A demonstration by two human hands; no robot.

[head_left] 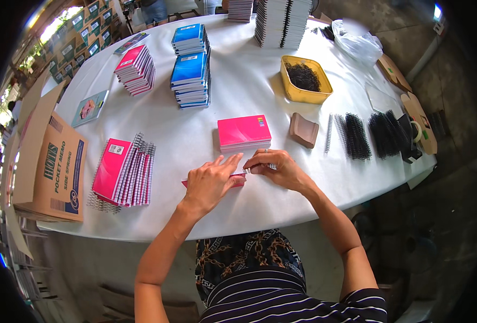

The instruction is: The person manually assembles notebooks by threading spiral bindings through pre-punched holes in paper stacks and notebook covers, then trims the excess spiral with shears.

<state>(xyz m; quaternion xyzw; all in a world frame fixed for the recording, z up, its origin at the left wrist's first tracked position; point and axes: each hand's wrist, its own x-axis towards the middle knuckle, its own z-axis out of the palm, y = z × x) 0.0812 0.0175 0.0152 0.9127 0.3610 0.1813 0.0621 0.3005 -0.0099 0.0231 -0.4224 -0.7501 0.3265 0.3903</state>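
Observation:
My left hand [210, 180] is over a small pink notebook [238, 181] at the table's front. Its fingers stretch across the far side and its thumb presses the near side, pinning the notebook. At the notebook's right end my right hand [275, 168] has its fingertips pinched together; what lies between them is too small to make out. Just beyond both hands is a neat stack of pink notebooks [244, 132]. On the left, a fanned pile of pink notebooks [114, 167] has wire coils sticking out from its edges.
Black spiral coils [351, 137] lie at right, beside a brown curved block [303, 130]. A yellow tub [308, 96] holds more coils. Blue notebook stacks [190, 67] and another pink stack [135, 70] stand farther back. An open cardboard box [61, 167] flanks the table's left edge.

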